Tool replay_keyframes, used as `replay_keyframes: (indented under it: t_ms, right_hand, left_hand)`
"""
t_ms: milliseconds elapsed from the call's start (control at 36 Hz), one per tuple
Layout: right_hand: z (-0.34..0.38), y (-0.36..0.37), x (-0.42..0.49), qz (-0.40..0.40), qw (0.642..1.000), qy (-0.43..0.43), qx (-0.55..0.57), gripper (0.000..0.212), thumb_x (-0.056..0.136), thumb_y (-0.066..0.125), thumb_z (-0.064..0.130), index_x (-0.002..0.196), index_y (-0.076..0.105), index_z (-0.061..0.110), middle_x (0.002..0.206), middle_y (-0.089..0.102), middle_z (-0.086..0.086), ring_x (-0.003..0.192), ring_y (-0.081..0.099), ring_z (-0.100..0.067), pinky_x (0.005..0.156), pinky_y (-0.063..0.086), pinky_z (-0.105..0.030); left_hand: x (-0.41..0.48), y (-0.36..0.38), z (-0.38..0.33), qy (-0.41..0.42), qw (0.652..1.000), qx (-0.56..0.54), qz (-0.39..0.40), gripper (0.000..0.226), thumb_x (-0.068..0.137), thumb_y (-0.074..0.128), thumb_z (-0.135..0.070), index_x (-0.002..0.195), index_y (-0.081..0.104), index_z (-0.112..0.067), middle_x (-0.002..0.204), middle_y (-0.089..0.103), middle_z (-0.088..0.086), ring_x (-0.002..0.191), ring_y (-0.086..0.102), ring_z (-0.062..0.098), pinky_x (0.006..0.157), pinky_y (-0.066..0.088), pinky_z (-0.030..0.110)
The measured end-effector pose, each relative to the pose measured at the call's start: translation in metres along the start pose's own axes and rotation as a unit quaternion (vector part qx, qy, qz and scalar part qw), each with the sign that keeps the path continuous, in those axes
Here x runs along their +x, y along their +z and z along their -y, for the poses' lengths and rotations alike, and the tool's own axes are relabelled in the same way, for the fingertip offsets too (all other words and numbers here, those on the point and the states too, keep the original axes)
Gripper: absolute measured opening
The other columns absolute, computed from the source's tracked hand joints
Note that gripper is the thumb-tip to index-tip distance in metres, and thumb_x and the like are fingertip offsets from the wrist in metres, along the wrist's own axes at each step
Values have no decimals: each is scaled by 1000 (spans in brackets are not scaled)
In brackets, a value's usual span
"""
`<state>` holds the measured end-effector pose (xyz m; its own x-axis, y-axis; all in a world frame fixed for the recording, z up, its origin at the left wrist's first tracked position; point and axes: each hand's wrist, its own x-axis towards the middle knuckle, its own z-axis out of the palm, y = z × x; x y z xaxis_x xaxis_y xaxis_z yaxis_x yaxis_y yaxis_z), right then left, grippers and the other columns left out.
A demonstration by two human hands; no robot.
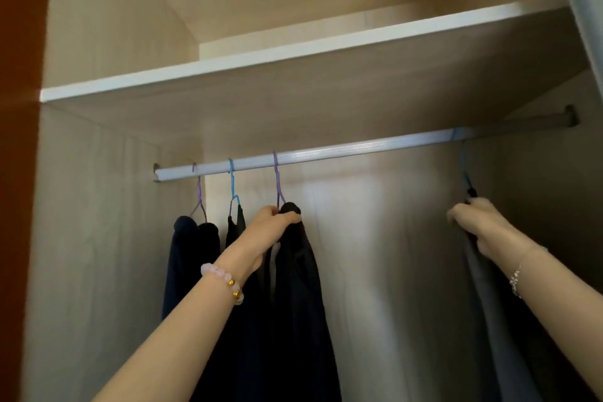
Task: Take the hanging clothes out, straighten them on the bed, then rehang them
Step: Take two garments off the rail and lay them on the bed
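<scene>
hangers on my rail (342, 148): 4, purple 2 (199, 188), blue 2 (232, 183)
dark garments (191, 258): 4
shelf (293, 52): 1
bracelets (225, 282): 2

Both arms raised, left hand (267, 232) and right hand (479, 222) each closed in a grip.

Pale closet rod (342, 148) under a shelf (293, 52), bearing four hangers of seemingly dark clothes (297, 287).

Soft daylight from behind brightens the pale wooden wardrobe's white shelf edge (293, 52) and grey metal rail (326, 150), while dark hanging clothes (300, 287) lose detail, edges bow, focus stays slightly soft.
</scene>
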<state>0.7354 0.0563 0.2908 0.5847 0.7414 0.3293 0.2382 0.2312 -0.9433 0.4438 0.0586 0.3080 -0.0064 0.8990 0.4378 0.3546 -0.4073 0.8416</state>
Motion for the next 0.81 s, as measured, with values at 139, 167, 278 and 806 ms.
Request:
replay_keyframes:
  t_ms: [139, 167, 278, 806]
  right_hand:
    - [5, -5, 6, 8, 998, 30, 47, 29, 81, 47, -10, 109, 54, -5, 75, 48, -16, 57, 42, -25, 45, 34, -27]
    - [6, -5, 7, 3, 999, 28, 43, 27, 79, 45, -12, 104, 53, -4, 76, 48, -17, 56, 42, -25, 42, 34, -24]
    - [5, -4, 17, -8, 999, 12, 34, 23, 82, 43, -9, 100, 53, 1, 83, 54, -17, 67, 49, -29, 53, 40, -27]
    - [72, 5, 31, -9, 989, -56, -139, 9, 78, 45, -13, 71, 45, -8, 66, 44, -16, 51, 42, -24, 36, 33, -19]
  left_hand:
    - [18, 13, -7, -32, 999, -8, 19, 46, 89, 68, -22, 126, 50, -1, 113, 59, 14, 90, 57, 19, 71, 46, 25]
    - [21, 16, -8, -36, 999, -1, 20, 42, 88, 68, -20, 120, 49, 0, 108, 58, 13, 94, 56, 22, 75, 46, 28]
    - [29, 21, -4, -54, 998, 13, -5, 14, 88, 58, -2, 96, 47, 0, 92, 52, 15, 72, 52, 20, 57, 44, 26]
    - [52, -17, 28, -5, 997, -46, -60, 28, 88, 48, 9, 65, 55, -4, 48, 48, 5, 52, 45, 19, 31, 31, 10]
